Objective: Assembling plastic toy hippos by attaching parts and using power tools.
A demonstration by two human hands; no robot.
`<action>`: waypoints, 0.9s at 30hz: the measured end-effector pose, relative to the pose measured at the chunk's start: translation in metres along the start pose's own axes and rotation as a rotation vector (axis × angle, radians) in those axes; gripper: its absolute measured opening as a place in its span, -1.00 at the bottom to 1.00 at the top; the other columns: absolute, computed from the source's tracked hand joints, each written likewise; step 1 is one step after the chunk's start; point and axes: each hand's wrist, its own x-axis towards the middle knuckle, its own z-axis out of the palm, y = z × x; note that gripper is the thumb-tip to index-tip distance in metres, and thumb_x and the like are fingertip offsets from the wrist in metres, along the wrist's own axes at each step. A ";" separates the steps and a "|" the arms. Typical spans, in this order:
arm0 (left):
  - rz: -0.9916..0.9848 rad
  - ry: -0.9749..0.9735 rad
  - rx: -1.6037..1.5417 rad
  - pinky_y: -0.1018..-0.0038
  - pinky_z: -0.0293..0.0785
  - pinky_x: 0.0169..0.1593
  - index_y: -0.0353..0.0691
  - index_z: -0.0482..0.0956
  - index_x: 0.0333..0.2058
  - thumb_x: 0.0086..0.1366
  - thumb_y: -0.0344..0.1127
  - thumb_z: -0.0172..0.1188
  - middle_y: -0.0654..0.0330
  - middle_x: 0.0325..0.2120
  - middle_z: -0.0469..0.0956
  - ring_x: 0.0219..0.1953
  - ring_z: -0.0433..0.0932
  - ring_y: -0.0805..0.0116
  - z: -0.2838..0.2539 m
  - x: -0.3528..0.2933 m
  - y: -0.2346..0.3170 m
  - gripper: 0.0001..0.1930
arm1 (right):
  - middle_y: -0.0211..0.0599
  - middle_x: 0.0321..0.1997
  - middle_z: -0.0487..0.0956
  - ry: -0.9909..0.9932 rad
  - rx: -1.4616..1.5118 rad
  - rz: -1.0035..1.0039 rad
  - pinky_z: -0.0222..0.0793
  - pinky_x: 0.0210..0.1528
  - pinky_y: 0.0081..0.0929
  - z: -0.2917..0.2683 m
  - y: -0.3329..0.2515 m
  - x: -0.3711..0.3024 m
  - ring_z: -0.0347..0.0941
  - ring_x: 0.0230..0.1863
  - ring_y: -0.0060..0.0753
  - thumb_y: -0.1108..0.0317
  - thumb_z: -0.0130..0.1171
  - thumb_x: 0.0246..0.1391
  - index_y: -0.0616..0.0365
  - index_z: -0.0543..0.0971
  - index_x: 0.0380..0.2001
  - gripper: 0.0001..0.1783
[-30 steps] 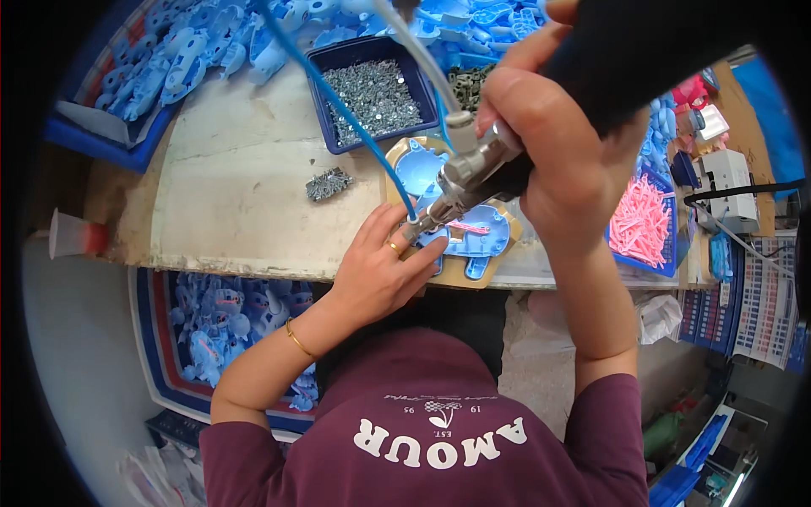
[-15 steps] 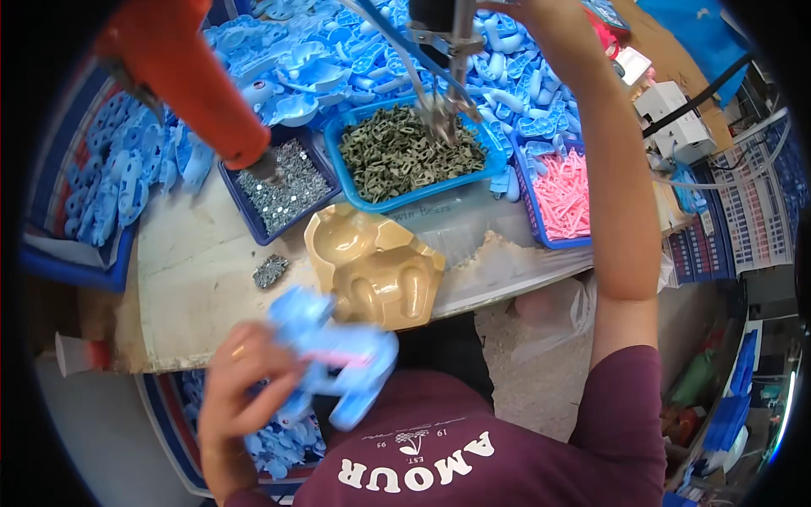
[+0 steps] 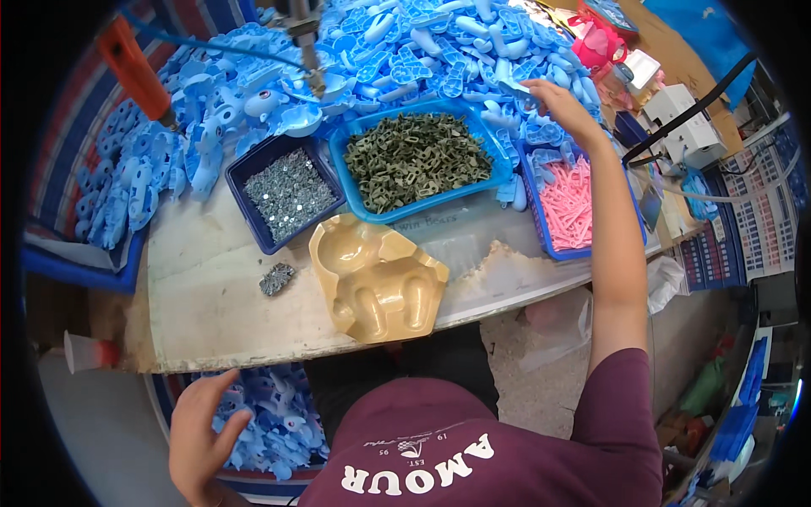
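My left hand (image 3: 203,431) is open, thumb and fingers apart, with nothing in it. It is beside a low bin of blue plastic toy parts (image 3: 274,422) below the table edge. My right arm stretches over the table to the far pile of blue parts (image 3: 397,63). There my right hand (image 3: 568,114) has thumb and fingers around the end of a blue plastic part (image 3: 514,89); some of the grip is hidden. A tan moulded fixture (image 3: 380,283) with hollows lies bare at the table's front edge.
Trays hold small silver screws (image 3: 287,194), dark green metal pieces (image 3: 422,156) and pink plastic sticks (image 3: 568,203). A small heap of screws (image 3: 276,279) lies by the fixture. An orange power screwdriver (image 3: 135,72) and another metal-tipped tool (image 3: 306,51) hang above the table.
The blue toy body with a pink stick that my left hand held is gone from it, and that hand has moved down and left. My right hand came down from the top onto the blue pile.
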 end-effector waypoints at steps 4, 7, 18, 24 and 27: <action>0.357 -0.118 -0.150 0.20 0.49 0.02 -0.25 0.56 0.07 0.16 -0.34 0.36 -0.02 -0.08 0.62 -0.06 0.57 -0.05 0.025 0.075 0.029 -0.53 | -0.48 -0.30 0.55 -0.152 0.083 0.180 0.24 -0.34 -0.61 -0.006 -0.037 -0.026 0.30 -0.37 -0.69 0.02 -0.05 0.36 -0.02 0.63 0.03 -0.58; 0.584 0.093 -0.177 0.20 0.52 0.01 -0.22 0.55 0.08 0.15 -0.41 0.35 0.01 0.07 0.57 -0.07 0.59 0.00 0.060 0.120 0.058 -0.53 | -0.44 -0.29 0.55 -0.407 0.156 0.234 0.29 -0.38 -0.63 0.018 -0.065 -0.047 0.36 -0.34 -0.68 0.02 -0.04 0.36 0.04 0.63 -0.02 -0.58; 0.914 0.378 -0.247 0.31 0.64 -0.06 -0.34 0.61 -0.02 0.13 -0.49 0.37 0.02 0.05 0.58 -0.06 0.64 0.07 0.145 0.168 0.088 -0.61 | -0.34 -0.37 0.64 -1.035 0.371 0.245 0.51 -0.29 -0.53 0.084 -0.112 -0.116 0.55 -0.36 -0.58 0.03 -0.04 0.43 0.20 0.59 -0.10 -0.56; 0.816 0.402 -0.237 0.34 0.65 -0.11 -0.31 0.63 -0.04 0.11 -0.47 0.44 0.03 -0.05 0.63 -0.15 0.68 0.11 0.139 0.149 0.082 -0.60 | -0.15 -0.33 0.70 0.321 -0.605 0.005 0.52 -0.23 -0.25 0.015 0.008 -0.015 0.65 -0.31 -0.15 0.24 0.29 0.09 0.09 0.68 -0.23 -0.78; 0.787 0.378 -0.254 0.35 0.66 -0.13 -0.29 0.63 -0.03 0.11 -0.46 0.45 0.04 -0.06 0.64 -0.18 0.68 0.13 0.145 0.142 0.079 -0.59 | -0.19 -0.20 0.65 0.314 -0.869 -0.086 0.54 -0.20 -0.09 0.024 0.035 0.017 0.63 -0.24 -0.01 0.23 0.37 -0.01 0.02 0.59 -0.11 -0.64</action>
